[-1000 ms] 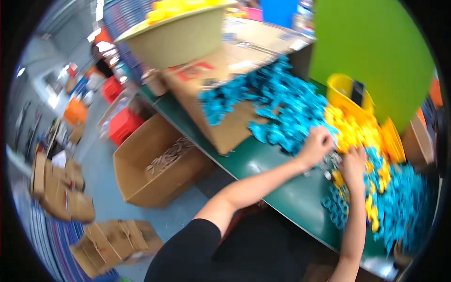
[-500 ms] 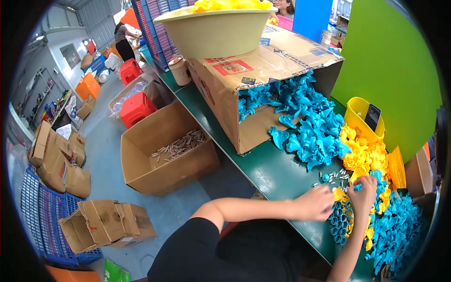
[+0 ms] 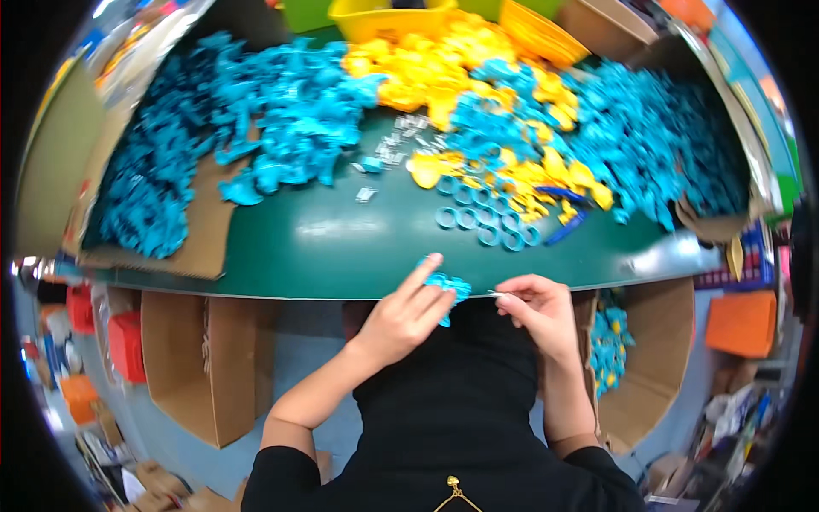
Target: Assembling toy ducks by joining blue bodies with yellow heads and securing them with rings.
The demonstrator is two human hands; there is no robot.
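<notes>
Green desk fills the middle. Left carton sits on it with its mouth facing in, teal parts spilling out – likely so they stay within reach. Right carton mirrors that with its own teal heap. Lower right, an open box holds teal-and-yellow pieces; lower-left box, contents not visible. Yellow tub at the back, yellow parts heaped in front. Teal rings are grouped near centre, probably for easy picking; small silvery bits scattered behind. Left hand holds a teal piece in its fingers at the desk's near edge, index finger extended. Right hand pinches a small pale piece thumb-to-finger, pointed toward the teal one – apart, likely held close for alignment.
</notes>
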